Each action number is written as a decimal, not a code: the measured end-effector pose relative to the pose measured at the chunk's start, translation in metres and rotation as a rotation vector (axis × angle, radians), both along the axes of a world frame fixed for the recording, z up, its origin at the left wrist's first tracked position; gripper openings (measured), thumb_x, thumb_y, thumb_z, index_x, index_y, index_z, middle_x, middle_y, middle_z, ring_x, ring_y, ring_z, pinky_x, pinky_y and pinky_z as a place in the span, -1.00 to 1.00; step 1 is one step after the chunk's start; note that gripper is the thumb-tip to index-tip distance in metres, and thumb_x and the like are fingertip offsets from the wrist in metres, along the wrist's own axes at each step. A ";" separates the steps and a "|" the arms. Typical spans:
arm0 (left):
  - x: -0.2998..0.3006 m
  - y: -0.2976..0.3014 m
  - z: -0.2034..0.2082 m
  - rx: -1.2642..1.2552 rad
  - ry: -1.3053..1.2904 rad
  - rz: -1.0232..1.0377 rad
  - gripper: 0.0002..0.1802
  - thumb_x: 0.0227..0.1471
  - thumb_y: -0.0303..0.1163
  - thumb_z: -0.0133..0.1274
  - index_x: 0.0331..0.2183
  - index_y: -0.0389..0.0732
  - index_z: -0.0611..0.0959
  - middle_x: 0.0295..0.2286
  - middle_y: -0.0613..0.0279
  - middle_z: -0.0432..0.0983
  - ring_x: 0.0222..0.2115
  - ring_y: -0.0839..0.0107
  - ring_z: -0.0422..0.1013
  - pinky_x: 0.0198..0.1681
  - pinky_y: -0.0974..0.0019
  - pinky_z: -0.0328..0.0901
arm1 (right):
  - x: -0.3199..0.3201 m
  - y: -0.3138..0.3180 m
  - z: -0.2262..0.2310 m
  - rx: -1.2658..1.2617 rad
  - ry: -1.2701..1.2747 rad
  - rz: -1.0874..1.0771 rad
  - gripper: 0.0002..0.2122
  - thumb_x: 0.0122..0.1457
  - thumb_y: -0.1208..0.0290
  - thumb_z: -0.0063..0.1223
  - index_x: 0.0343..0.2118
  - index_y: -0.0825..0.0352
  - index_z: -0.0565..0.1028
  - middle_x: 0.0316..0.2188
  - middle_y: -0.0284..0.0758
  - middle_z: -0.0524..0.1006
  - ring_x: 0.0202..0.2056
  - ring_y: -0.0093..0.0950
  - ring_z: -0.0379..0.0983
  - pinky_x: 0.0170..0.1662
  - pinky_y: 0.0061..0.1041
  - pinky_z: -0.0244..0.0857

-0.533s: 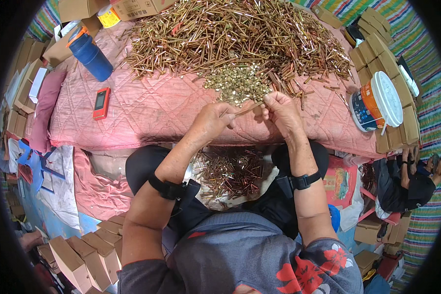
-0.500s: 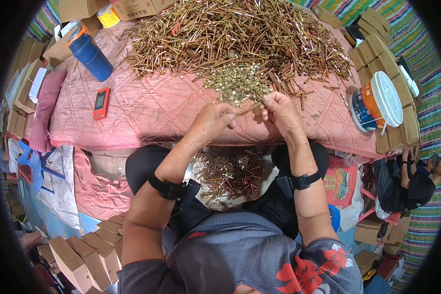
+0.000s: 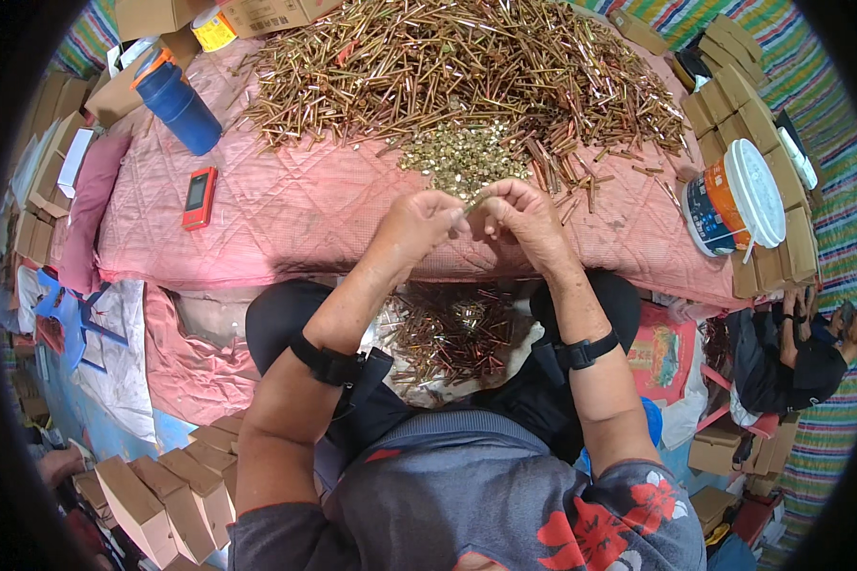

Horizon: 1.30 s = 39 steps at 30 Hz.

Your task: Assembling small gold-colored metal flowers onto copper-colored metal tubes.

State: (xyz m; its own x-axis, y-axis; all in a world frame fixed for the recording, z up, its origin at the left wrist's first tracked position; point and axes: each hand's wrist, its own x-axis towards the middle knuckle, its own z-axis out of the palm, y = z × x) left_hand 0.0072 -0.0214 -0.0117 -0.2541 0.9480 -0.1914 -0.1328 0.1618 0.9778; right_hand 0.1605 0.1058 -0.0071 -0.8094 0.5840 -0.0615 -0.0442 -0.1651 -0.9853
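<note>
My left hand (image 3: 419,228) and my right hand (image 3: 528,221) meet above the front of the pink quilted cover, fingertips nearly touching. Between them shows a short stretch of a thin brass-coloured metal rod (image 3: 475,203), pinched by the right thumb and fingers. The left fingers are pressed together at its near end; what they grip is hidden. Just beyond lies a heap of small pale-gold metal pieces (image 3: 459,157), too small to name surely. Behind it spreads a big pile of brass-coloured metal rods (image 3: 448,67).
A blue bottle (image 3: 181,112) and a red handheld device (image 3: 199,198) lie on the cover's (image 3: 286,214) left side. At right stands a white-lidded bucket (image 3: 733,200) beside stacked cartons (image 3: 800,243). More rods (image 3: 448,333) lie below, between my knees. Another person (image 3: 790,362) sits far right.
My hands have come closer together, the right one shifting left. The rod that stretched between them now shows only as a short piece at the fingertips.
</note>
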 end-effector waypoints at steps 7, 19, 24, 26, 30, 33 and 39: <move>-0.015 0.000 -0.004 0.124 -0.423 0.158 -0.82 0.11 -0.37 0.05 -0.28 -0.27 0.54 -0.45 0.22 0.53 -0.69 0.77 0.16 -0.72 0.70 -0.03 | -0.011 -0.003 -0.007 0.992 -0.214 -0.211 -0.91 0.00 0.49 0.17 -0.45 0.39 0.53 -0.46 -0.23 0.53 -0.46 -0.32 0.48 -0.39 -0.41 0.35; -0.006 0.001 0.004 0.029 -0.349 0.144 -0.76 0.09 -0.40 0.06 -0.21 -0.32 0.51 -0.48 0.21 0.53 -0.70 0.75 0.18 -0.72 0.70 0.01 | -0.013 -0.002 -0.006 0.654 -0.149 -0.181 -0.90 0.03 0.59 0.12 -0.37 0.38 0.47 -0.53 -0.36 0.51 -0.53 -0.56 0.43 -0.46 -0.55 0.33; -0.006 0.000 0.003 0.018 -0.348 0.063 -0.81 0.09 -0.40 0.06 -0.27 -0.32 0.53 -0.52 0.25 0.51 -0.72 0.74 0.16 -0.73 0.68 0.01 | -0.003 0.008 -0.001 0.094 0.044 -0.171 -0.91 0.11 0.60 0.07 -0.31 0.38 0.46 -0.51 -0.45 0.50 -0.50 -0.73 0.39 -0.46 -0.73 0.28; -0.005 -0.001 0.000 0.012 -0.344 0.051 -0.81 0.09 -0.40 0.07 -0.29 -0.32 0.53 -0.52 0.24 0.50 -0.73 0.74 0.16 -0.73 0.68 0.00 | -0.002 0.009 -0.001 0.041 0.092 -0.128 -0.91 0.10 0.59 0.09 -0.31 0.36 0.48 -0.50 -0.44 0.51 -0.48 -0.72 0.40 -0.44 -0.74 0.28; -0.004 -0.002 0.001 0.015 -0.333 0.013 -0.81 0.09 -0.38 0.07 -0.31 -0.32 0.54 -0.53 0.24 0.50 -0.73 0.74 0.15 -0.73 0.67 0.00 | -0.001 0.007 0.000 0.047 0.068 -0.093 -0.90 0.11 0.58 0.10 -0.30 0.36 0.49 -0.48 -0.44 0.50 -0.47 -0.70 0.41 -0.43 -0.75 0.28; -0.004 -0.002 0.003 0.014 -0.311 0.003 -0.81 0.09 -0.37 0.08 -0.32 -0.32 0.54 -0.53 0.24 0.50 -0.73 0.74 0.13 -0.73 0.67 -0.01 | 0.000 0.007 0.000 0.045 0.100 -0.074 -0.89 0.11 0.58 0.10 -0.29 0.37 0.50 -0.48 -0.45 0.50 -0.47 -0.70 0.42 -0.42 -0.74 0.29; -0.009 -0.005 0.005 0.043 -0.355 -0.053 -0.83 0.09 -0.40 0.06 -0.33 -0.32 0.54 -0.53 0.25 0.49 -0.73 0.74 0.13 -0.73 0.66 -0.02 | 0.005 0.008 0.005 0.013 0.118 -0.060 -0.88 0.10 0.58 0.11 -0.27 0.37 0.51 -0.47 -0.44 0.51 -0.45 -0.71 0.43 -0.42 -0.76 0.31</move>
State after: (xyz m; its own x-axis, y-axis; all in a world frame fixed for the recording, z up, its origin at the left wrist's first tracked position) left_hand -0.0015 -0.0259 -0.0071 -0.1291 0.9673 -0.2184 -0.4578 0.1372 0.8784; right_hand 0.1653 0.1135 -0.0017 -0.7744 0.6314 0.0396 -0.1689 -0.1461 -0.9747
